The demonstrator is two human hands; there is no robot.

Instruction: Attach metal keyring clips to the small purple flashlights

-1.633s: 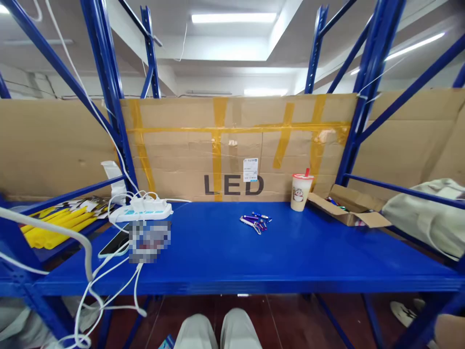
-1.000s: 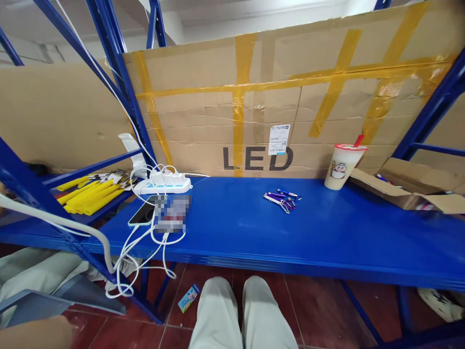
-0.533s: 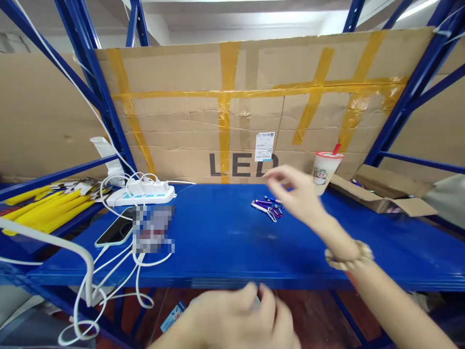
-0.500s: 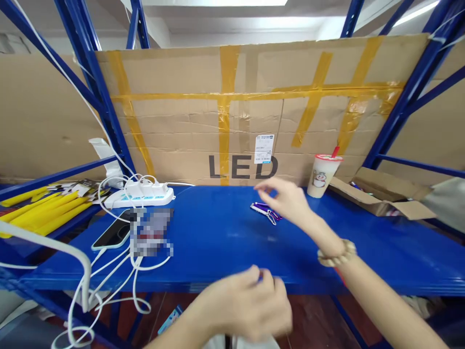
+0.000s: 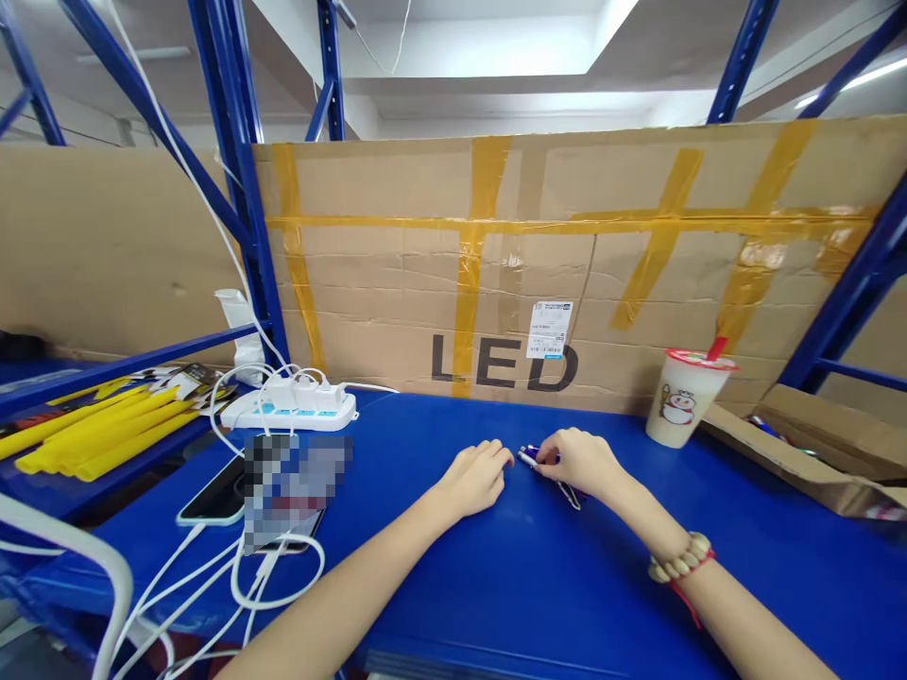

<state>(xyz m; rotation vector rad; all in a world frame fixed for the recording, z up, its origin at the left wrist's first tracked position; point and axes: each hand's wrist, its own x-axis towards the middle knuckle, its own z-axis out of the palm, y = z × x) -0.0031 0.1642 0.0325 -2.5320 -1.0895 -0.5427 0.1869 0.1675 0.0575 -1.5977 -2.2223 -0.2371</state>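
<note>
Your right hand (image 5: pixel 579 463) is down at the small clip-on trinkets (image 5: pixel 528 458), thumb and fingers bent over them; whether they're pinched or just touched, you can't tell from up here. Your left hand (image 5: pixel 476 480) rests palm-down just beside them, fingers loosely bent and not closed on anything that shows. The trinkets lie on the blue table (image 5: pixel 488 586), between your left hand and the cup (image 5: pixel 684 401).

They look light, stiff and hard to break — smooth enough, probably, to skid if nipped at the tip. Mid-body looks the better hold, with the clip loop likely to snag. And the look of them: slim, shiny, purple-blue, one whitish end poking left, a silver loop (image 5: pixel 575 503) below your fingers — the rest is hidden.
</note>
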